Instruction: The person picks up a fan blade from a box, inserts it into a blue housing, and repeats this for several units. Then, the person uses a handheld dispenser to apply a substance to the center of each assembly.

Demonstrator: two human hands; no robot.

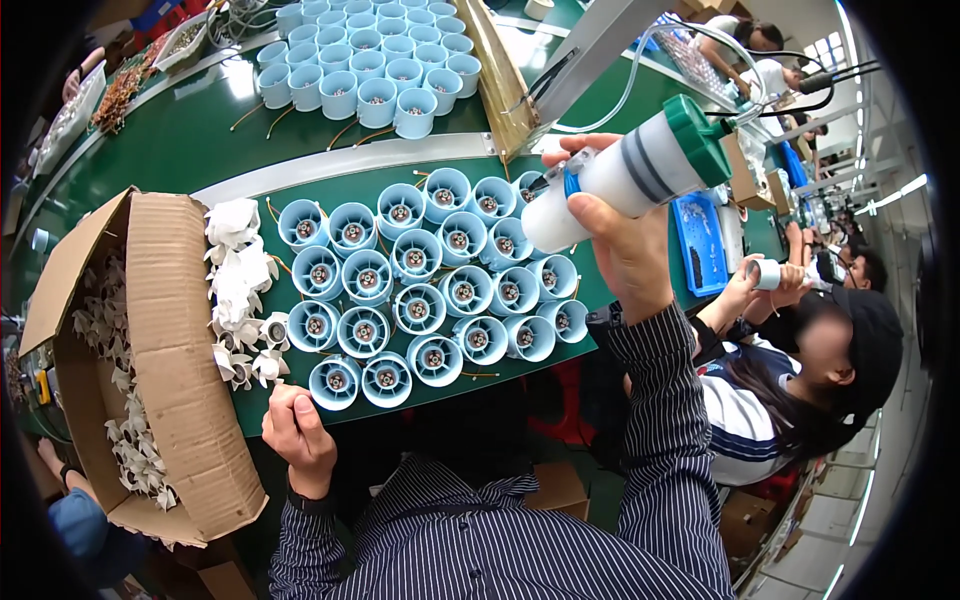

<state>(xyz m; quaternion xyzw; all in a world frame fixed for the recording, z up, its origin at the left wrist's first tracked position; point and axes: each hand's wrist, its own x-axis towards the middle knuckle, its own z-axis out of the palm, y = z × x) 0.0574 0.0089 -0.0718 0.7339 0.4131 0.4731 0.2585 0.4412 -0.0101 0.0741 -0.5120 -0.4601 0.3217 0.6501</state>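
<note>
My right hand [628, 235] is wrapped round a fat white dispensing cartridge [640, 168] with a green cap and dark bands. The cartridge hangs tilted above the right rows of light-blue round housings [463, 290], its lower end toward the left. A clear hose runs from its cap. Each housing stands open side up, with ribs and a metal centre inside. Near the table's front edge my left hand [300, 440] is closed, just below the white fan impellers [238, 290]. Its curled fingers hide whatever they may hold.
A cardboard box [190, 370] of white impellers stands at left. More blue housings [365, 65] fill the table's far part, beyond a pale rail [370, 155]. A grey metal post [600, 60] rises near the cartridge. At right, a co-worker [790, 370] holds a white part; a blue tray [703, 245] lies beyond.
</note>
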